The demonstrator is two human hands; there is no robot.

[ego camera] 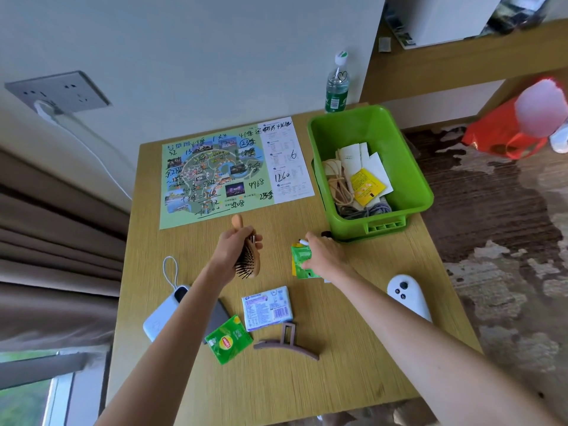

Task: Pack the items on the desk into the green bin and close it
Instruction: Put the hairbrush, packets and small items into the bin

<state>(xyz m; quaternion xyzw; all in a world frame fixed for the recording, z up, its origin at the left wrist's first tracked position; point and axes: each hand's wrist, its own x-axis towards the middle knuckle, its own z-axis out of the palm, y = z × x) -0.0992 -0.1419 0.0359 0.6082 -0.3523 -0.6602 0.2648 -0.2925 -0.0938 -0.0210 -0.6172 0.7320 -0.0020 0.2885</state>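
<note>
Arms both extended over desk (338, 379): left hand (235, 247) fingers curled round wooden hairbrush (249, 259), right hand (322, 256) pinching green packet (299, 261) near green bin (408, 179).

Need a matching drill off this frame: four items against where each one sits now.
Items:
1 hairbrush
2 yellow sachet
3 hair clip
4 bottle

Places:
A lying on the desk
B standing behind the bin
C held in the left hand
D inside the bin

Pairs: 1-C, 2-D, 3-A, 4-B
</note>
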